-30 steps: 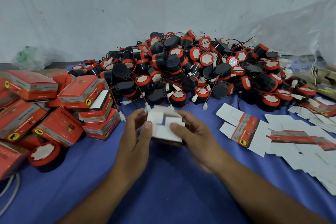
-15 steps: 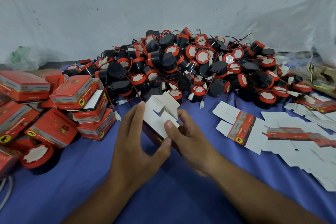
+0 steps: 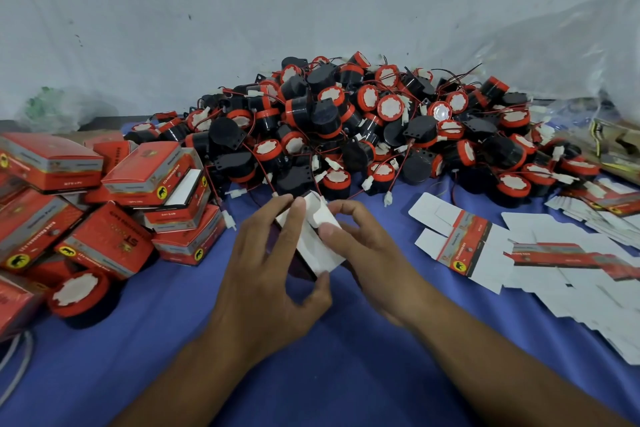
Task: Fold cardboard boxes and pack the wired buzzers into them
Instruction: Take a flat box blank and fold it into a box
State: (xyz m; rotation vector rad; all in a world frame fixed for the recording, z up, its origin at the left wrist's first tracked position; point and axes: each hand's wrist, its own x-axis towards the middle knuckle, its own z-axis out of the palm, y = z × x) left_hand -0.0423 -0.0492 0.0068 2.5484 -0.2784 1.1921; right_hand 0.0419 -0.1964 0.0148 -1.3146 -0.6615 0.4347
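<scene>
Nearest to the camera, two bare forearms reach over a blue cloth (image 3: 311, 374) that covers the table. The hands are close together, and both are clamped on one half-folded cardboard box (image 3: 313, 248), which they hold just above the cloth in the middle of the view. The left hand (image 3: 266, 274) grips the box from its left side: its fingers lie over the far top edge and its thumb hooks under the near corner. The right hand (image 3: 370, 253) holds the other side, with its thumb pressing on a white flap and its other fingers curled behind. The white inside of the box faces up and the flaps are not closed. I cannot tell whether anything is inside.

At the left edge a thin white cable (image 3: 17, 357) lies on the cloth. Beyond it one loose buzzer (image 3: 78, 291) stands with its red-ringed face up, touching a pile of closed red boxes (image 3: 110, 243). To the right of the hands, flat unfolded box blanks (image 3: 460, 243) lie spread and overlapping, mostly white side up.

Farther back there is a big heap of wired buzzers (image 3: 346, 128), black with red rings, their red and black wires tangled. Behind the heap, at the right, crumpled clear plastic (image 3: 554, 55) leans against a pale wall (image 3: 207, 10).
</scene>
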